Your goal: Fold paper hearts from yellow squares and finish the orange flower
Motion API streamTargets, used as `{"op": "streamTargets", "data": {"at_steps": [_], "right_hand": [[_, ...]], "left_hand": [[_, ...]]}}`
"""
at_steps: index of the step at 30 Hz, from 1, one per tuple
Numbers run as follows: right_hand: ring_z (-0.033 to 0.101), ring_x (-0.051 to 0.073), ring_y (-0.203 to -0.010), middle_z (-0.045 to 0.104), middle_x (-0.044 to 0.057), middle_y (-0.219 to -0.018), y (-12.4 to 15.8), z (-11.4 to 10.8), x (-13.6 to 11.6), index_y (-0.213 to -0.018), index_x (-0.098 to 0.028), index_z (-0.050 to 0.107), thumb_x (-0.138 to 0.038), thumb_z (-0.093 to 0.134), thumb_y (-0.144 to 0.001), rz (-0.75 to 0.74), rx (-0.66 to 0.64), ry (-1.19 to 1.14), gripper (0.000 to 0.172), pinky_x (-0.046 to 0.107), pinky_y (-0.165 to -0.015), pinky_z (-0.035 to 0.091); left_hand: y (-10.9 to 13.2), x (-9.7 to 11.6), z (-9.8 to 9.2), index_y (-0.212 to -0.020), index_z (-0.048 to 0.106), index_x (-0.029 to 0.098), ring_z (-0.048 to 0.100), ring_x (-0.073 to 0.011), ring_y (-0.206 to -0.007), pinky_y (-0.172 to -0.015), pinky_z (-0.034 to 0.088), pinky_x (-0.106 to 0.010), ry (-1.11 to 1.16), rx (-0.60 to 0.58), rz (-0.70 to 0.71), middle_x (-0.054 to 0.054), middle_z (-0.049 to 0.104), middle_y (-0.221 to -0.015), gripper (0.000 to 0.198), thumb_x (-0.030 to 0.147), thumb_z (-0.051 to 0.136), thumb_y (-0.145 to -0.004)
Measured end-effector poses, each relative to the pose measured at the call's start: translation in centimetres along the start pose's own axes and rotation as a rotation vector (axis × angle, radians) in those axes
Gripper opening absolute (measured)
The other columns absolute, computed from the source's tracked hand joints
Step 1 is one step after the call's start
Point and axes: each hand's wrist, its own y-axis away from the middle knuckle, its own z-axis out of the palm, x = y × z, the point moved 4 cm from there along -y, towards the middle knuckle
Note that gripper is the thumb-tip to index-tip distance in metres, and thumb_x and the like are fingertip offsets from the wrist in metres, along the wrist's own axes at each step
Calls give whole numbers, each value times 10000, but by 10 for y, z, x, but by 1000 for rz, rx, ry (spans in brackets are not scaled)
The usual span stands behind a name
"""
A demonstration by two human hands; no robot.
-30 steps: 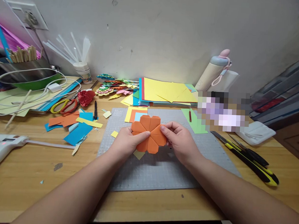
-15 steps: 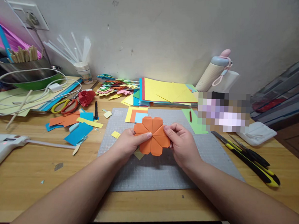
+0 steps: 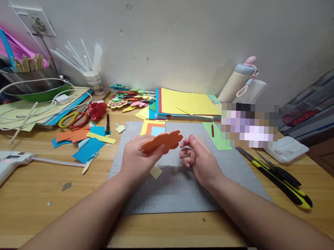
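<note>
The flower is orange paper, flat and thin, with notched, lobed edges. It is tilted, seen at a slant, its right end higher than its left, and held above the mat. The left hand pinches it at its left end, thumb along the near face, the other fingers mostly hidden behind. The right hand is just beside the flower's right end, apart from it, fingers loosely curled with small gaps between them.

The mat is grey with a fine grid; a pale yellow scrap lies on it below the flower. Layered paper squares lie at its far edge, and a green sheet overlaps its far right.

Around it, the desk is light wood. To the left are blue and orange offcuts, scissors and a glue gun; to the right, a black-and-yellow cutter. Behind, a paper stack and a bottle stand near a grey, marked wall with a socket at left.
</note>
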Motion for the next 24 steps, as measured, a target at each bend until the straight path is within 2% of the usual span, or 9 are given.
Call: {"op": "streamTargets", "data": {"at_steps": [2, 3, 5, 6, 8, 10, 12, 19, 24], "right_hand": [[551, 123, -502, 606, 49, -674, 2, 8, 4, -697, -149, 580, -604, 398, -870, 262, -213, -76, 520, 195, -364, 337], [588, 149, -527, 631, 85, -682, 5, 13, 5, -712, -129, 606, -622, 294, -894, 380, -335, -117, 611, 221, -398, 398], [660, 201, -673, 678, 145, -798, 11, 20, 3, -857, -91, 651, -611, 162, -920, 513, -499, -210, 717, 304, -561, 515], [673, 211, -740, 687, 152, -855, 13, 20, 1, -938, -86, 650, -596, 160, -929, 534, -524, -249, 707, 339, -647, 534], [678, 201, -774, 696, 130, -897, 13, 18, -1, -1018, -98, 638, -531, 277, -941, 545, -525, -278, 569, 356, -716, 542], [677, 172, -729, 705, 98, -880, 11, 14, 0, -1025, -107, 638, -412, 444, -914, 559, -520, -257, 378, 311, -671, 559], [675, 147, -683, 710, 78, -846, 10, 10, 2, -1021, -107, 643, -316, 543, -865, 595, -531, -224, 279, 254, -603, 562], [650, 127, -596, 704, 62, -777, 7, 7, 14, -971, -101, 650, -267, 587, -824, 697, -546, -201, 230, 189, -429, 520], [652, 146, -720, 695, 87, -877, 5, 6, 23, -1004, -123, 641, -238, 595, -806, 614, -445, -194, 233, 217, -537, 532]], "left_hand": [[-1, 14, -7, -771, 699, 215, 648, -182, -757, -755, 437, -350, -218, 66, 389, -10, 739, -800, 43, 193, 666, -753], [0, 17, -9, -802, 700, 227, 642, -186, -784, -774, 419, -357, -295, 62, 529, -6, 743, -820, 67, 189, 679, -750], [1, 20, -9, -858, 700, 250, 626, -194, -812, -786, 389, -365, -399, 26, 707, 2, 749, -853, 114, 193, 687, -760], [1, 20, -9, -878, 700, 266, 617, -197, -823, -789, 377, -366, -435, -2, 751, 6, 749, -872, 125, 203, 681, -771], [1, 19, -8, -902, 703, 303, 602, -202, -852, -803, 357, -366, -482, -68, 771, 9, 743, -916, 143, 216, 657, -798], [1, 16, -7, -928, 705, 333, 591, -209, -891, -821, 341, -363, -492, -138, 753, 6, 733, -957, 170, 226, 641, -813], [2, 14, -6, -958, 704, 351, 582, -217, -933, -845, 326, -363, -464, -188, 736, 2, 725, -991, 205, 219, 635, -818], [4, 18, -4, -1003, 676, 383, 586, -200, -927, -871, 308, -347, -336, -251, 707, 32, 724, -972, 257, 197, 606, -841], [7, 21, -1, -959, 680, 336, 572, -198, -918, -859, 318, -349, -506, -194, 813, 18, 720, -962, 219, 174, 582, -849]]}}
